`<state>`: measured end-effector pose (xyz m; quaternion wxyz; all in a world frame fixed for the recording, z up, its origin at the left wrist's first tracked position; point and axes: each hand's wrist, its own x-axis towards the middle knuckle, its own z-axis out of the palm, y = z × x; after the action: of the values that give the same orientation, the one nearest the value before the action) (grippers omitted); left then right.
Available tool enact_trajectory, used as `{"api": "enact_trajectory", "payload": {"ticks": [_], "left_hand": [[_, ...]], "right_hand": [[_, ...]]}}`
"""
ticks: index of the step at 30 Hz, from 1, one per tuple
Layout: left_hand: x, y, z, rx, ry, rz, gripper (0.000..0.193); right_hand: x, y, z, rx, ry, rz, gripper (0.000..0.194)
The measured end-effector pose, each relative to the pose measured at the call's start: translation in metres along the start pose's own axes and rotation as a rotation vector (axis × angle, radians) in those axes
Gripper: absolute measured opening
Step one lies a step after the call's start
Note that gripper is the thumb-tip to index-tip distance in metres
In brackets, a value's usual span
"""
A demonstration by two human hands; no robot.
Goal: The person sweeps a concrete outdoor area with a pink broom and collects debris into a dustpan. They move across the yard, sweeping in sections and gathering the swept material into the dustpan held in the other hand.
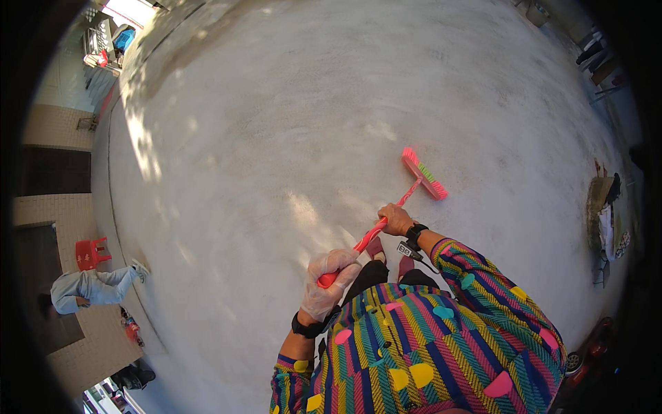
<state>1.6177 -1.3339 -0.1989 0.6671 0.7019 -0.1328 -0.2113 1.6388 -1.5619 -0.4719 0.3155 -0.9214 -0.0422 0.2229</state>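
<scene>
A push broom with a red patterned handle [368, 239] slants across in front of my body. My left hand [331, 279], in a clear plastic glove, is wrapped around its top end. Farther down the same handle, my bare right hand [397, 219] grips it. The broom head [425, 175], with pink and green bristles, is ahead and to the right, at the concrete floor [258, 155]. Below the handle show my dark red shoes [377, 248]. Both wrists wear black bands, and a small device with a cable hangs by the right one.
On the left a person in light clothes [98, 290] is by a red plastic stool [92, 253], near a brick wall [31, 212]. A pile of mixed items [605, 222] lies at the right. A red vehicle [589, 352] stands lower right. A bucket [537, 15] is far off at top right.
</scene>
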Motion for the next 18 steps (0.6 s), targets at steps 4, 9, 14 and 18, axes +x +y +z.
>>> {"api": "enact_trajectory", "payload": {"ticks": [4,9,14,18], "left_hand": [[-0.044,0.061,-0.063,0.184,0.202,-0.007,0.006],[-0.072,0.122,-0.062,0.330,0.228,-0.022,0.006],[-0.074,0.138,-0.062,0.308,0.254,0.161,0.009],[-0.051,0.118,-0.077,0.179,0.287,0.295,0.016]], "right_hand": [[0.037,-0.129,0.042,0.078,-0.174,-0.269,0.023],[0.025,-0.215,0.048,0.231,-0.195,-0.507,0.023],[0.025,-0.235,0.023,0.229,-0.298,-0.585,0.031],[0.045,-0.218,-0.001,0.192,-0.153,-0.523,0.031]]}}
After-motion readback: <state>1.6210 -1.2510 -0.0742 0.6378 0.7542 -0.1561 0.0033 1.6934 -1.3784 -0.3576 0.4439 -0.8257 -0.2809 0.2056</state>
